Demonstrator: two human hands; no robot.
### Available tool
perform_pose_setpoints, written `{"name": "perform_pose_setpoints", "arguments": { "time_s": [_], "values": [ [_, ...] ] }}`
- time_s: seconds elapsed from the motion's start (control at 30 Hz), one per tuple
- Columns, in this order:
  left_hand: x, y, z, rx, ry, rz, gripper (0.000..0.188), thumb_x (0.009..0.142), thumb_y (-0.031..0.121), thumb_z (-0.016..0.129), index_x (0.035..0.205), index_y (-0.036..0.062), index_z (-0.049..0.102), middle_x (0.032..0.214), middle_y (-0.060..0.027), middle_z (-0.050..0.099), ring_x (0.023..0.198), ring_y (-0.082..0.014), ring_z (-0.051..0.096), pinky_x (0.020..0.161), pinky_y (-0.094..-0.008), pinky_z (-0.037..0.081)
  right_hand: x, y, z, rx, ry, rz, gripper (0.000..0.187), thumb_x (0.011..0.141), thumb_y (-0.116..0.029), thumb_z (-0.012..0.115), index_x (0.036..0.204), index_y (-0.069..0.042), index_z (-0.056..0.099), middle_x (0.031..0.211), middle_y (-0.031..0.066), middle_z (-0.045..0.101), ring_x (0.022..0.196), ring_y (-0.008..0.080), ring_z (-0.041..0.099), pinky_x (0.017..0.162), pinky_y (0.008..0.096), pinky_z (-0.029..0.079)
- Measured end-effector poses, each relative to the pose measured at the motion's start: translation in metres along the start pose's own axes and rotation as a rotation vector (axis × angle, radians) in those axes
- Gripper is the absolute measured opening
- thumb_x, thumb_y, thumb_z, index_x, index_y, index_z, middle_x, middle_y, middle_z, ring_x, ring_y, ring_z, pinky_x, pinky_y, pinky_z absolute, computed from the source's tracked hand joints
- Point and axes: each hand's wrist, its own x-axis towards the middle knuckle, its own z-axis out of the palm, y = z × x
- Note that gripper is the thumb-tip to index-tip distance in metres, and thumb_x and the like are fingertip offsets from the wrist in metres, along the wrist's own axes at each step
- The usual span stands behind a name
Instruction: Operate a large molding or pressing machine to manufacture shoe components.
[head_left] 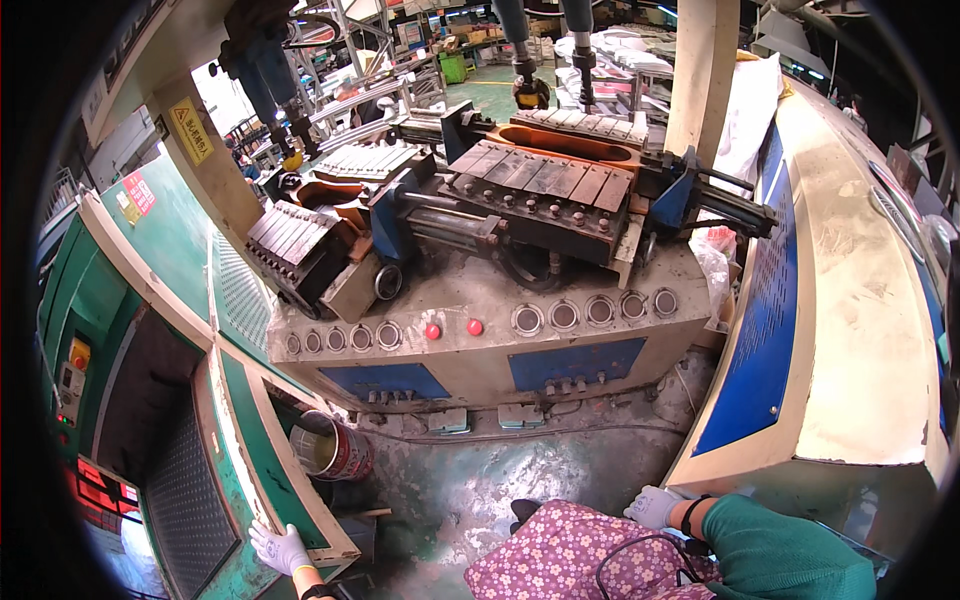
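We stand before a grey, grimy worktop point(450, 280) that carries two clamping fixtures, the larger point(540, 205) to the right, each with rows of metal strips and an orange-brown piece with a long opening. The surface looks dusty and smeared around their feet. Along its front edge we see round dark dials point(563, 316) in two groups, with two red buttons point(475, 327) between them and blue panels point(577, 364) below.

Our left hand point(280, 549), in a pale glove, lies with fingers spread wide against the lower edge of a green cabinet point(275, 470) framed in cream, which runs up our left side. Our right hand point(653, 507), gloved likewise, is drawn in narrower, just beside the near corner of a long cream machine point(850, 350) with a blue side panel point(750, 340); we cannot tell whether it touches the machine or grips anything.

Between the machines the green floor point(490, 470) is worn, stained and shiny. A red-and-white bucket point(347, 450) stands there by the green cabinet, and a cable runs in front of the worktop's base. Farther back, the room is crowded with racks and stacked pale parts, near a green bin point(453, 68).
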Motion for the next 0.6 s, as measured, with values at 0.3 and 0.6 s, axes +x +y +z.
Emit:
{"name": "perform_pose_setpoints", "arguments": {
  "time_s": [0.3, 0.6],
  "values": [
    [0.001, -0.001, 0.005, -0.011, 0.031, 0.007, 0.089, 0.078, 0.037, 0.076, 0.154, 0.0149, 0.035, 0.159, -0.0114, 0.037, 0.143, -0.0324, 0.038, 0.117, -0.0449, 0.034, 0.002, 0.001, 0.004, 0.001, -0.018, -0.001, 0.027, 0.097, -0.029, 0.047, 0.108, -0.015, 0.068, 0.095, 0.0076, 0.073, 0.092, 0.0262, 0.071, 0.077, 0.0397, 0.049],
    [0.002, 0.000, 0.006, -0.004, 0.031, 0.009, 0.089, 0.078, 0.038, 0.075, 0.154, 0.0148, 0.035, 0.159, -0.0116, 0.037, 0.143, -0.0327, 0.038, 0.117, -0.0451, 0.034, -0.002, 0.000, -0.005, 0.010, -0.022, -0.001, 0.027, 0.097, -0.028, 0.047, 0.108, -0.014, 0.068, 0.094, 0.0078, 0.072, 0.091, 0.0266, 0.071, 0.078, 0.0400, 0.049]
  ]
}}
